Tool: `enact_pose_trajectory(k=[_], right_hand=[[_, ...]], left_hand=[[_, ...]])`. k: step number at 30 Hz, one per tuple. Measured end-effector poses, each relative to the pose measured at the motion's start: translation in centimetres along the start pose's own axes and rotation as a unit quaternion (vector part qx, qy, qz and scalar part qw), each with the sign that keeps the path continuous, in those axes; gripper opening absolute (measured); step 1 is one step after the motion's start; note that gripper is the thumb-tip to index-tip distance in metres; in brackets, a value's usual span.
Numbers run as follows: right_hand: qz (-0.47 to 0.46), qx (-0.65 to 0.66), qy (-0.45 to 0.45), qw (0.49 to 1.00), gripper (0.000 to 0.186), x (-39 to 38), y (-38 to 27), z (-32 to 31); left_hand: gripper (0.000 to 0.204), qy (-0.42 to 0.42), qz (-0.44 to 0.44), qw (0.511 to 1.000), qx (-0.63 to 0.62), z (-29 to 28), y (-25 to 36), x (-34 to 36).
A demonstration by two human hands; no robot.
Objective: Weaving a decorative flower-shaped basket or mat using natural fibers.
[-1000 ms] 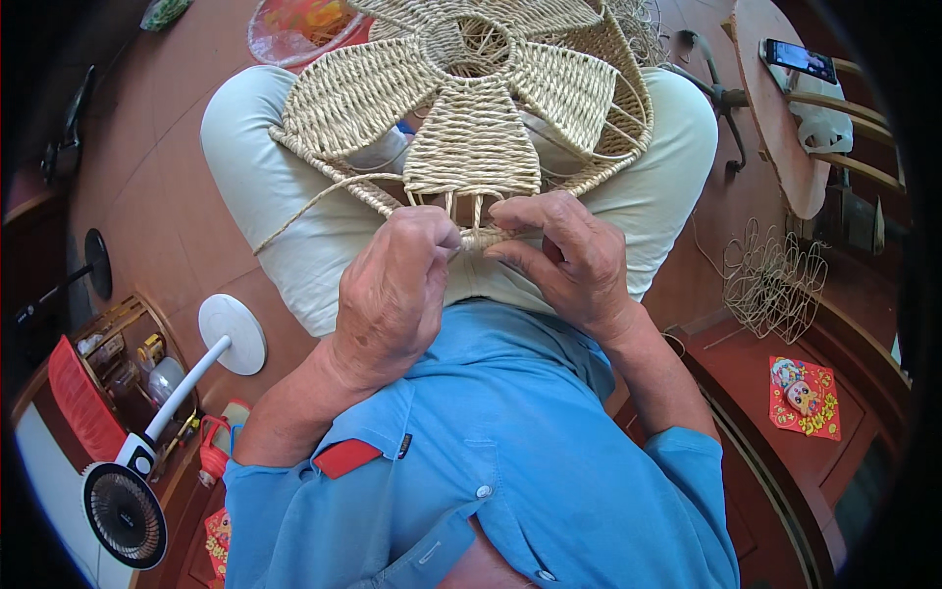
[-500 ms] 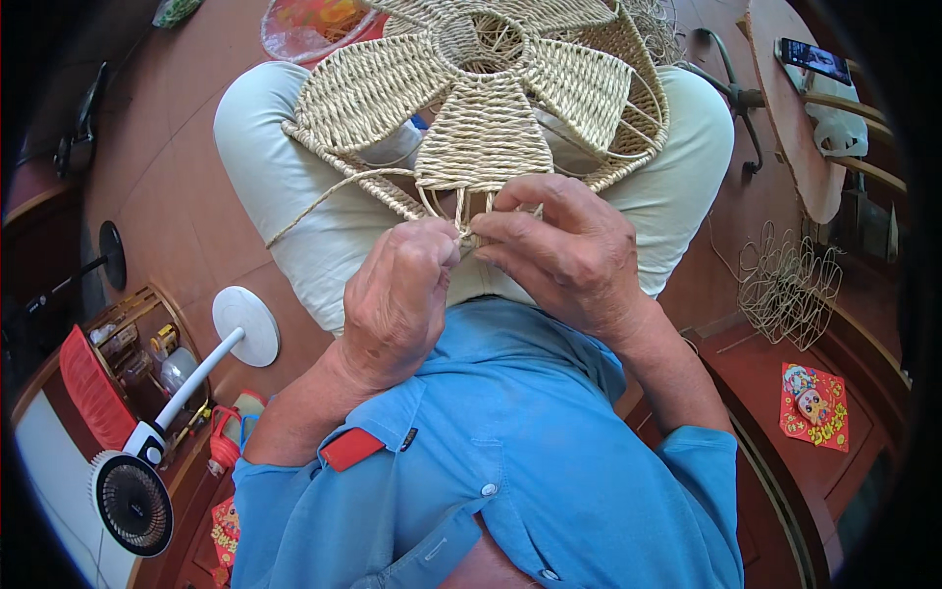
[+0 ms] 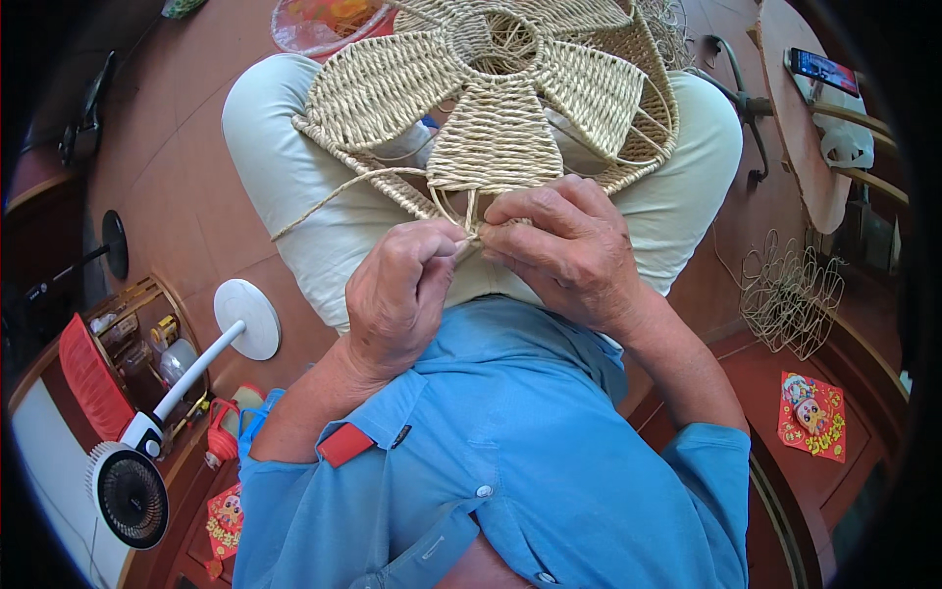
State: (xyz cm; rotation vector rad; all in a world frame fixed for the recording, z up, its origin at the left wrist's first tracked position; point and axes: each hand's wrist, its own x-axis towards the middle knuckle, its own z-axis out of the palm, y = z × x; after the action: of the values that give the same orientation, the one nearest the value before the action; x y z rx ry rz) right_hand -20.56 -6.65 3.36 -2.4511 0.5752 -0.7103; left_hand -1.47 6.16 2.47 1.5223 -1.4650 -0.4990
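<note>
A woven straw piece [image 3: 496,133], with wide petal-shaped panels around an open ring, rests across my thighs. Below its front panel, several vertical strands [image 3: 473,204] run down to the rope-wrapped rim. My left hand [image 3: 402,285] pinches the cord at the foot of these strands, fingers curled. My right hand [image 3: 564,255] is closed just to the right, thumb and forefinger on the same cord and partly hiding it. A loose length of twisted cord [image 3: 329,196] trails from the left of the panel over my left thigh.
A standing fan [image 3: 128,491] and a wooden box [image 3: 167,294] of small items are at lower left. A red basin [image 3: 324,20] lies beyond the weaving. At right are a curved board [image 3: 800,167], a phone [image 3: 824,74], a chair base, and tangled cord [image 3: 790,299].
My right hand has moved in over the strands at the rim, its fingertips now close to my left hand's. The whole view has shifted slightly, the weaving appearing further right.
</note>
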Motion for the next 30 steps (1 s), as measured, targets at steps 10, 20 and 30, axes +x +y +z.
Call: enact_pose_trajectory(k=[10, 20, 30], right_hand=[[0.065, 0.023, 0.046, 0.997, 0.043, -1.1, 0.0, -1.6], [0.08, -0.03, 0.068, 0.994, 0.03, -2.0, -1.0, -2.0], [0.102, -0.106, 0.117, 0.982, 0.027, -2.8, -3.2, -0.2]], left_hand=[[0.042, -0.075, 0.01, 0.997, 0.001, -0.7, 0.5, 1.9], [0.034, -0.065, -0.03, 0.997, -0.002, -0.6, 0.4, 2.5], [0.033, -0.058, 0.044, 0.997, 0.035, -1.2, 0.0, 3.1]])
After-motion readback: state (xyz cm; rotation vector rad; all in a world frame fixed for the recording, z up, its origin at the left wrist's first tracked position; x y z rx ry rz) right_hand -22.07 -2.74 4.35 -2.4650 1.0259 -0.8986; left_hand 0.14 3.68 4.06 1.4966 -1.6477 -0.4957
